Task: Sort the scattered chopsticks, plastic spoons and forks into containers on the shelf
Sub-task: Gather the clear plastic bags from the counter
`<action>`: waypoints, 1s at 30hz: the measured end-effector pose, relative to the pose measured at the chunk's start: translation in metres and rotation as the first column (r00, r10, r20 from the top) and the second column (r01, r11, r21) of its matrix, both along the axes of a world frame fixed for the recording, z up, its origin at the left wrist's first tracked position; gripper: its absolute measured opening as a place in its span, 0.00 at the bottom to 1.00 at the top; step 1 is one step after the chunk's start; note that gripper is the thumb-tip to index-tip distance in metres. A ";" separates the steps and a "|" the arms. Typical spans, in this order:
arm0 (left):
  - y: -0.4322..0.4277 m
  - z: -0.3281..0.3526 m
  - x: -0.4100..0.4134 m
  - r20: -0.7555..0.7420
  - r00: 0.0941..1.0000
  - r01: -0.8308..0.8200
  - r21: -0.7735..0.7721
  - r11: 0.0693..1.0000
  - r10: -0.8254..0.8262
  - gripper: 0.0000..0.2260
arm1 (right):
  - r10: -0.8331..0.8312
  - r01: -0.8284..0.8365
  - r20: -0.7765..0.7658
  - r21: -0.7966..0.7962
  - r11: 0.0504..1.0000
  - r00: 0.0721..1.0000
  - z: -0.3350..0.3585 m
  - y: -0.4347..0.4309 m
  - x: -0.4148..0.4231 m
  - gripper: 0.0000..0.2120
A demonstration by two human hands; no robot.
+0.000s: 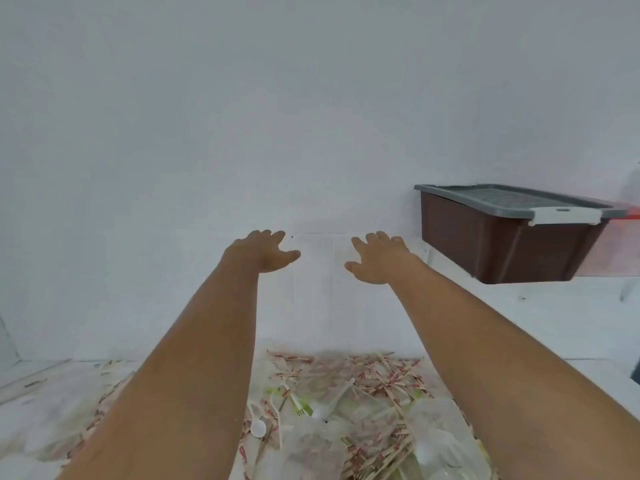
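Note:
Both my arms reach forward toward the white wall. My left hand [265, 252] and my right hand [375, 259] are held out side by side with fingers spread, holding nothing. Between them stands a faint clear container [320, 271], hard to make out against the wall. Below my arms, a heap of wrapped chopsticks [381, 375] lies scattered on the white surface. Mixed into it are white plastic spoons [258, 427] and a green fork [299, 407]. Clear plastic bags [436, 434] lie over part of the heap.
A brown storage box with a grey lid and white latch [512, 233] stands on the white shelf [540, 317] at the right. Something red [632, 213] shows past the box at the frame edge. The white wall [242, 116] fills the background.

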State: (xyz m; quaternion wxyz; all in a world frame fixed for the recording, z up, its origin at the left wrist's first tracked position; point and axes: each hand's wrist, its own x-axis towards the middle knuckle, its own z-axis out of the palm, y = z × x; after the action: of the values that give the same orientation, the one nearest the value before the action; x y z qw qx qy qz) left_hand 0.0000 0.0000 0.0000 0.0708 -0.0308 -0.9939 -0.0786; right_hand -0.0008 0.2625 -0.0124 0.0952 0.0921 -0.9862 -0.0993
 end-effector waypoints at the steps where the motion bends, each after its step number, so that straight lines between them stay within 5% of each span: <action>1: 0.002 -0.005 0.001 0.031 0.999 0.015 0.035 0.999 -0.016 0.34 | -0.007 0.007 0.011 -0.006 1.000 1.000 -0.003 0.001 0.001 0.34; 4: 0.017 -0.030 0.022 0.106 0.986 0.096 0.279 0.956 -0.130 0.30 | 0.073 -0.055 0.083 -0.204 0.977 0.994 -0.024 0.002 0.021 0.34; 8: 0.035 -0.115 0.092 0.101 0.940 0.248 0.453 0.856 -0.326 0.24 | 0.200 -0.041 0.223 -0.564 0.824 0.954 -0.107 0.032 0.089 0.34; 11: 0.031 -0.189 0.130 0.207 0.909 0.217 0.506 0.835 -0.362 0.22 | -0.092 0.238 0.287 -0.529 0.815 0.954 -0.193 0.081 0.125 0.35; 14: 0.037 -0.235 0.144 0.254 0.906 0.169 0.513 0.841 -0.337 0.20 | -0.423 0.586 0.427 -0.400 0.705 0.799 -0.259 0.115 0.147 0.40; 16: 0.046 -0.250 0.149 0.260 0.919 0.120 0.533 0.837 -0.297 0.20 | -0.457 0.692 0.543 -0.384 0.611 0.705 -0.289 0.127 0.157 0.48; 18: 0.055 -0.260 0.152 0.256 0.926 0.092 0.560 0.823 -0.277 0.19 | -0.398 0.689 0.574 -0.485 0.538 0.715 -0.310 0.133 0.162 0.51; 25: 0.086 -0.276 0.168 0.200 0.933 0.083 0.690 0.720 -0.299 0.17 | -0.470 0.466 0.243 -0.763 0.447 0.849 -0.291 0.142 0.186 0.41; 27: 0.091 -0.276 0.174 0.175 0.932 0.073 0.767 0.638 -0.317 0.17 | -0.428 0.349 0.216 -0.900 0.263 0.878 -0.272 0.147 0.197 0.35; 28: 0.093 -0.275 0.176 0.174 0.932 0.047 0.811 0.583 -0.318 0.17 | -0.359 0.316 0.274 -0.946 0.065 0.892 -0.264 0.146 0.200 0.34; 30: 0.100 -0.270 0.179 0.191 0.930 -0.031 0.892 0.450 -0.314 0.18 | -0.059 0.352 0.445 -0.776 -0.524 0.894 -0.254 0.136 0.202 0.34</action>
State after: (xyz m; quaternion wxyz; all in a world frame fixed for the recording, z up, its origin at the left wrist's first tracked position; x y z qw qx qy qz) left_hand 0.1790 0.0996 -0.2698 -0.0976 -0.0601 -0.7984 -0.5912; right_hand 0.2007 0.3983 -0.2662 0.0172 -0.2386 -0.5855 0.7746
